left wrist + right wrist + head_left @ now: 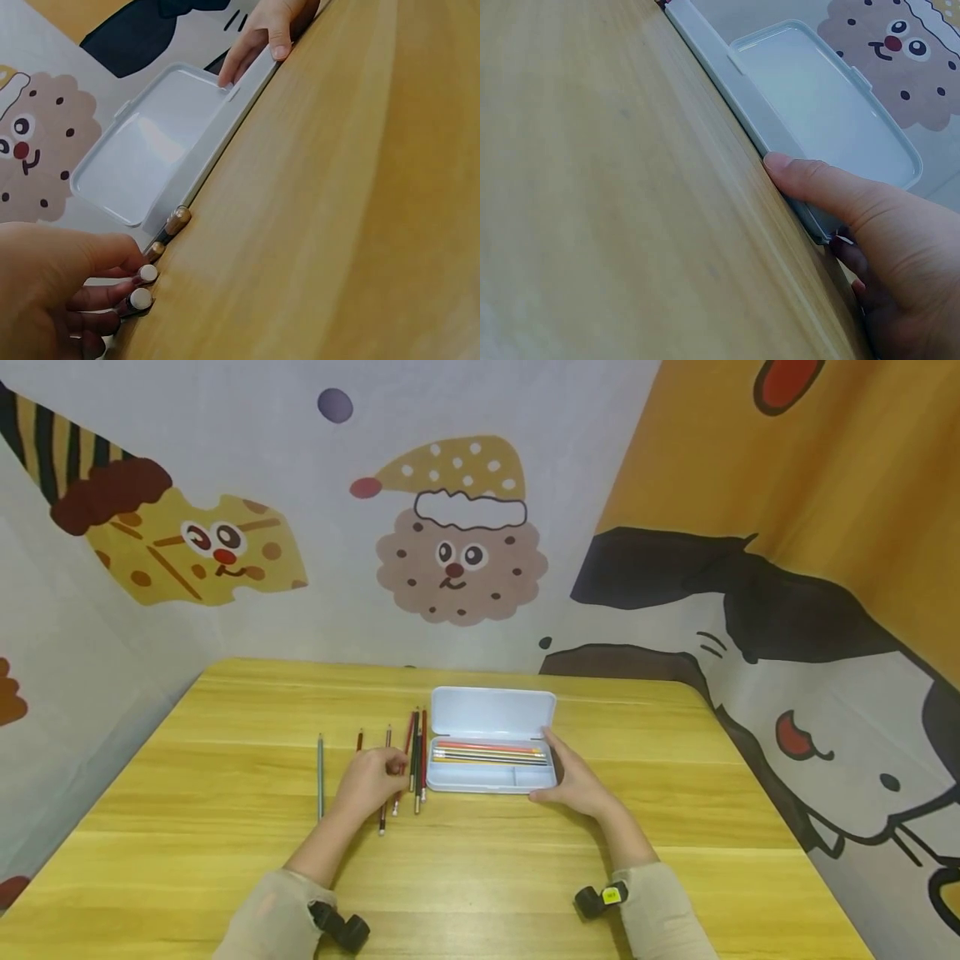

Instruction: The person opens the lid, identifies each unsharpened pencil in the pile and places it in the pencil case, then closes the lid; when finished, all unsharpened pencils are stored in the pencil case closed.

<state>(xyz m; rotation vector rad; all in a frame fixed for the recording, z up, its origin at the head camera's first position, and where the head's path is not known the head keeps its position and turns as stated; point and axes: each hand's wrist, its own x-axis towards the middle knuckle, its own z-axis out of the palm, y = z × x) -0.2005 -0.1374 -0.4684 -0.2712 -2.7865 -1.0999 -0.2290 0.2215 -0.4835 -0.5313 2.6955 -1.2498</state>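
Note:
An open white pencil case [471, 779] lies on the table with its lid [492, 712] raised at the back. Several pencils [491, 752] lie lengthwise in its rear compartment. My right hand [576, 778] grips the case's right end, its thumb [810, 180] along the front edge and its other fingers round the far corner. To the left of the case, my left hand [369, 783] pinches a red pencil [397, 806] with a white end, low over the table. Close beside its fingers lie dark pencils [417, 777], and another white-ended pencil [139, 300] shows below the hand.
A green pencil [320, 777] lies apart at the left on the wooden table [480, 877]. Behind the fingers, a dark red pencil [360, 740] is partly hidden. A patterned cloth [465, 643] hangs along the table's far edge. Dark cameras [348, 933] sit on both wrists.

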